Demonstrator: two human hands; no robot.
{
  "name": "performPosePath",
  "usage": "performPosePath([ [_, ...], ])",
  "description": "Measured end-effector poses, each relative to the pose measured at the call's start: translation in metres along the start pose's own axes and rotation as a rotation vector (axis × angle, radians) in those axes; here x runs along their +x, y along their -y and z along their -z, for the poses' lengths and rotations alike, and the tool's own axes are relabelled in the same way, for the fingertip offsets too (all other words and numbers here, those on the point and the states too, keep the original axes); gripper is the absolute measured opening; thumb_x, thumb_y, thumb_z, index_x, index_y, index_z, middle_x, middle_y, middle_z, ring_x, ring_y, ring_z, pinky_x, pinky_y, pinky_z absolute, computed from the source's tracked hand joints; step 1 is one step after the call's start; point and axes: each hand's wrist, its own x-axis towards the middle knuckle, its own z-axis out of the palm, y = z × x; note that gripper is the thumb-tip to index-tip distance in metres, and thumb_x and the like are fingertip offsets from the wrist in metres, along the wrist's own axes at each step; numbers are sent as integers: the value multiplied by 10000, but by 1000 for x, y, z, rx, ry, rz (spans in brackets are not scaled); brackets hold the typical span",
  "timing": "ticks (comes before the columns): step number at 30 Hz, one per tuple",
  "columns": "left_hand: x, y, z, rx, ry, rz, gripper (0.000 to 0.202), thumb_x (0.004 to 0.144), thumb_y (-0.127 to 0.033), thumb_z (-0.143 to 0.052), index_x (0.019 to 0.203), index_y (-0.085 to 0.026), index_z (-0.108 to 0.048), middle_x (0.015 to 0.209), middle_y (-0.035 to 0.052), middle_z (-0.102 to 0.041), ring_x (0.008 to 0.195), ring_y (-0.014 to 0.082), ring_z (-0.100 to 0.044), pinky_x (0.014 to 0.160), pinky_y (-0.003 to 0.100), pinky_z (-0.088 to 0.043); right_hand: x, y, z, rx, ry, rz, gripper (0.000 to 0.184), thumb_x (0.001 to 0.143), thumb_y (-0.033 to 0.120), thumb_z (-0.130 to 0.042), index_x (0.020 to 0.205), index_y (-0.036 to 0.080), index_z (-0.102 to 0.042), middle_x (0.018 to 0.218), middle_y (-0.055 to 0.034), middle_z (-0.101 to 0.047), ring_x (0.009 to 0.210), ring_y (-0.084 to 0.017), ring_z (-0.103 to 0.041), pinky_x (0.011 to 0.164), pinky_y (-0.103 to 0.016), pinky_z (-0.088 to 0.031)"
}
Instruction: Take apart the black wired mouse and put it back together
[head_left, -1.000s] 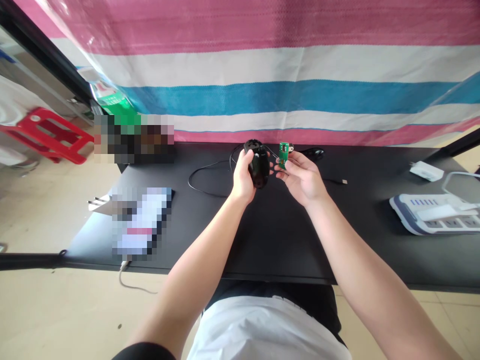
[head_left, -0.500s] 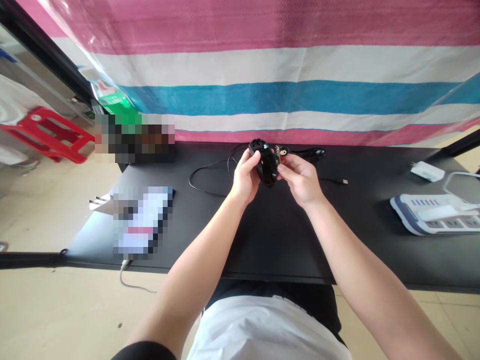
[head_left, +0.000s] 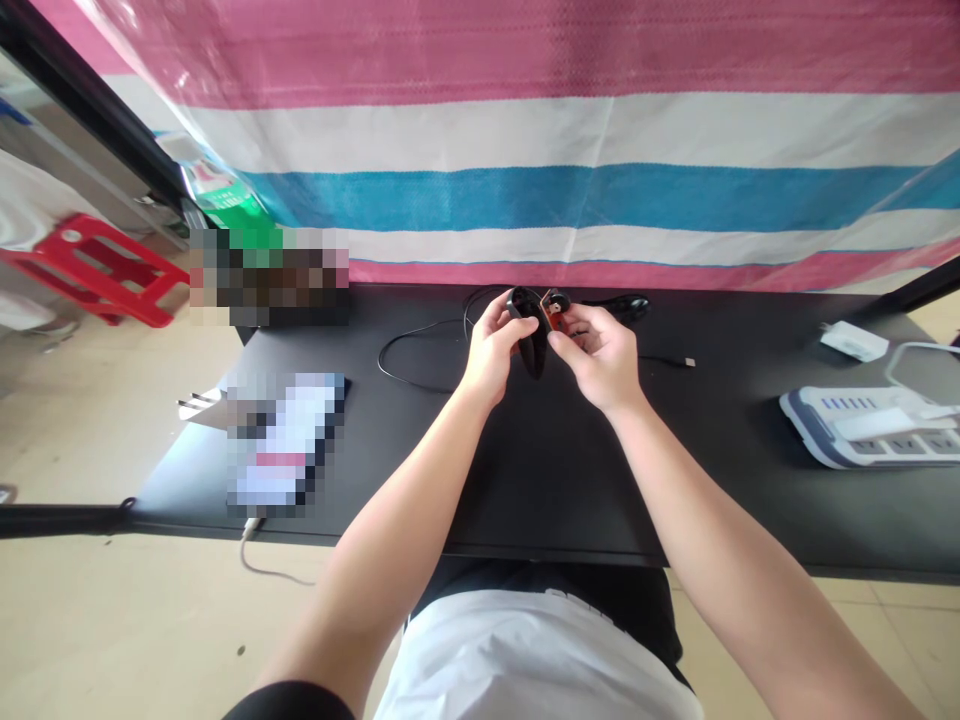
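Between my hands, above the far middle of the black table [head_left: 570,460], is an opened computer mouse. My left hand [head_left: 496,350] grips its black mouse shell [head_left: 534,352], thumb on the near face and fingers behind. My right hand [head_left: 598,355] pinches a small circuit board [head_left: 556,314] with a dark round part at its top, just right of the shell. Whether board and shell touch, I cannot tell. A thin black cable [head_left: 394,372] loops on the table left of my hands, and a USB plug [head_left: 689,362] lies to the right.
On the left lie a blurred phone [head_left: 289,440] with a charging cord and a white charger [head_left: 206,408]. A green-labelled bottle [head_left: 238,208] stands at the back left. To the right are a power strip [head_left: 874,430] and a white adapter [head_left: 855,341]. A striped sheet [head_left: 570,130] hangs behind.
The mouse shell has turned more edge-on in my left hand. The circuit board has tilted in my right hand, showing its orange-brown side. Both hands stay in nearly the same place.
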Motion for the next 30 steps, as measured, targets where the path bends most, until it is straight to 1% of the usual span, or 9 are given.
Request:
performPosePath([
  [4, 1, 1, 0, -15, 40, 11, 451, 624, -268, -789, 1046, -212, -639, 914, -11, -700, 851, 155, -665, 762, 274, -488, -1, 1, -1, -22, 19, 14, 310, 763, 367, -741, 1019, 198, -697, 959, -58, -688, 790, -164, -664, 640, -302, -557],
  [8, 0, 2, 0, -50, 85, 19, 520, 622, -270, -830, 1103, -222, -635, 957, 3, -712, 923, 178, -681, 879, 322, -494, -1, 3, -1, -98, 41, 61, 248, 774, 308, -709, 993, 193, -719, 927, -47, -679, 764, -154, -654, 623, -291, -555],
  [11, 0, 1, 1, -81, 101, 30, 518, 617, -246, -836, 1100, -217, -650, 972, 10, -724, 961, 187, -684, 937, 338, -486, 0, 3, 0, -147, 49, 72, 247, 777, 302, -703, 998, 195, -730, 939, -51, -679, 776, -160, -658, 620, -292, -558],
  [15, 0, 0, 2, -94, 119, 63, 514, 609, -215, -830, 1099, -214, -671, 968, 6, -737, 961, 189, -689, 937, 338, -492, 1, 1, 1, -146, 69, 48, 276, 787, 343, -702, 1019, 195, -730, 945, -54, -674, 783, -165, -657, 610, -295, -559],
  [19, 0, 0, 2, -98, 116, 83, 538, 593, -193, -825, 1110, -210, -678, 970, 10, -742, 988, 201, -686, 955, 348, -481, 1, 1, 2, -163, 65, 42, 288, 787, 348, -707, 1025, 187, -728, 934, -51, -667, 763, -155, -644, 595, -286, -545],
  [21, 0, 0, 2, -104, 112, 83, 542, 587, -182, -820, 1109, -210, -678, 977, 13, -744, 1010, 208, -684, 966, 353, -475, 1, 1, 2, -172, 59, 46, 287, 790, 345, -705, 1026, 183, -726, 934, -50, -665, 754, -150, -641, 589, -282, -538],
  [24, -1, 0, 1, -108, 105, 72, 537, 576, -179, -816, 1093, -215, -675, 967, 6, -747, 996, 203, -689, 958, 349, -479, 0, 3, 1, -176, 52, 55, 284, 795, 349, -708, 1025, 182, -725, 936, -51, -663, 753, -151, -643, 582, -281, -532],
  [30, -1, 0, 1, -60, 93, 63, 580, 547, -188, -810, 1103, -231, -651, 969, 3, -738, 996, 213, -691, 938, 362, -488, -1, 4, 1, -189, 69, 33, 293, 796, 368, -699, 1027, 191, -724, 940, -55, -676, 764, -159, -645, 581, -285, -534],
])
